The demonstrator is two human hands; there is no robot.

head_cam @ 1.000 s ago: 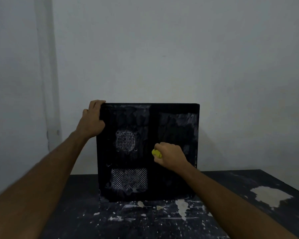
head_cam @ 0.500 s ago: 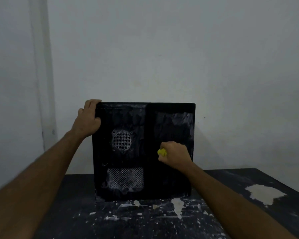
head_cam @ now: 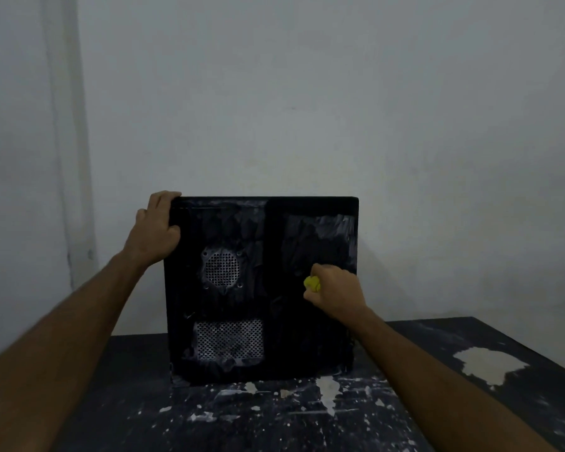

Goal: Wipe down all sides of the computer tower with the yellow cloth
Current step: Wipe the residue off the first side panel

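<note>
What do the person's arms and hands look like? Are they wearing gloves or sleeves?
No gloves and no sleeves show. The left hand and the right hand are both bare, and both forearms are bare all the way to the edge of the picture. No watch, ring or bracelet can be seen, though the picture is dim.

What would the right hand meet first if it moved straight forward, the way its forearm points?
Likely the side panel of the computer tower: the right hand, gripping the yellow cloth, seems already against it, though contact is unclear.
</note>
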